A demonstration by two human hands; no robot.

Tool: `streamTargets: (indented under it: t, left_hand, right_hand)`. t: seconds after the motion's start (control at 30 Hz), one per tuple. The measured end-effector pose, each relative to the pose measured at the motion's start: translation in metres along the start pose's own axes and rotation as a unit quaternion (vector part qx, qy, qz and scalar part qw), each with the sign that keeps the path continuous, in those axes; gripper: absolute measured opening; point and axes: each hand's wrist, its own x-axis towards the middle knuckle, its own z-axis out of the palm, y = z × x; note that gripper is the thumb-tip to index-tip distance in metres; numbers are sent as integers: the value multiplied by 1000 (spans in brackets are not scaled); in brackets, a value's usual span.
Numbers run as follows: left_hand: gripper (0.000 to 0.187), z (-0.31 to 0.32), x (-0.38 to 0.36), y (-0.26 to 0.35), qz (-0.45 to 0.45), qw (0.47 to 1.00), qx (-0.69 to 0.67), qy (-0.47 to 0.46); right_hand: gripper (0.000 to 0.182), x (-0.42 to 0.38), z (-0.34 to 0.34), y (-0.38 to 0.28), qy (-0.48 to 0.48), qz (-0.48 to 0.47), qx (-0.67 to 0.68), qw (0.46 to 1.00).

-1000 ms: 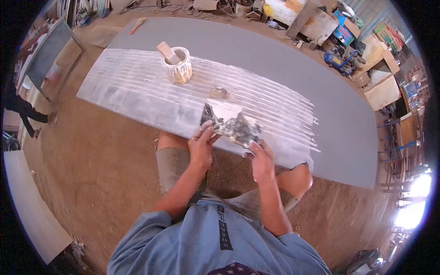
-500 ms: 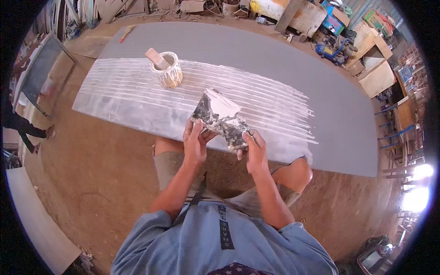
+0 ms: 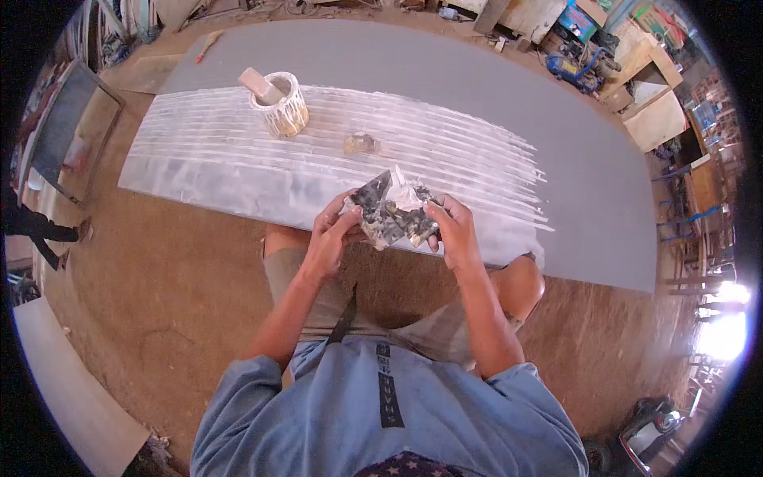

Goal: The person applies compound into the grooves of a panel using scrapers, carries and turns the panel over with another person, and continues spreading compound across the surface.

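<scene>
My left hand (image 3: 334, 230) is closed on a dark flat putty spreader (image 3: 372, 191) smeared with white paste. My right hand (image 3: 453, 226) grips a smaller, paste-caked putty spreader (image 3: 421, 226). The two spreaders meet, edges touching or overlapping, above the near edge of a large grey board (image 3: 600, 199). A mound of white putty (image 3: 404, 193) sits where they come together. On the board, wet white paste lies in long parallel ridges. A paste-streaked pot (image 3: 288, 115) stands on it, with a flat wooden-looking handle (image 3: 258, 83) leaning out.
A small yellowish-and-dark object (image 3: 362, 143) lies on the board beyond the spreaders. A brush with a reddish handle (image 3: 208, 46) rests at the far left corner. Blue machinery (image 3: 574, 75) and boxes are at the back right. Another person's leg (image 3: 48, 226) shows at left.
Both hands have brought the spreaders closer together, and the putty is now heaped between them. The yellowish object on the board has come into sight. The view has shifted slightly.
</scene>
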Motion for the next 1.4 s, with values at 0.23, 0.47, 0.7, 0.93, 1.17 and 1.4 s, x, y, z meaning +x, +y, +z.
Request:
streamTargets:
  t: [0.23, 0.47, 0.7, 0.93, 1.17, 1.4]
  left_hand:
    - [34, -17, -3, -6, -42, 991, 118, -55]
    - [30, -14, 11, -21, 15, 996, -80, 40]
    - [40, 19, 4, -30, 48, 994, -102, 5]
    - [43, 12, -18, -47, 44, 999, 11, -8]
    - [36, -20, -32, -63, -49, 984, -169, 5]
    - [33, 4, -50, -29, -57, 983, -175, 8]
  right_hand:
    - [15, 4, -6, -16, -19, -31, 21, 999]
    - [15, -27, -2, 4, 56, 46, 58, 996]
    - [16, -22, 5, 32, 43, -1, 69, 997]
    - [16, -8, 15, 17, 53, -3, 78, 996]
    - [24, -19, 12, -43, -3, -19, -30, 999]
    - [27, -43, 6, -59, -71, -240, -329, 911]
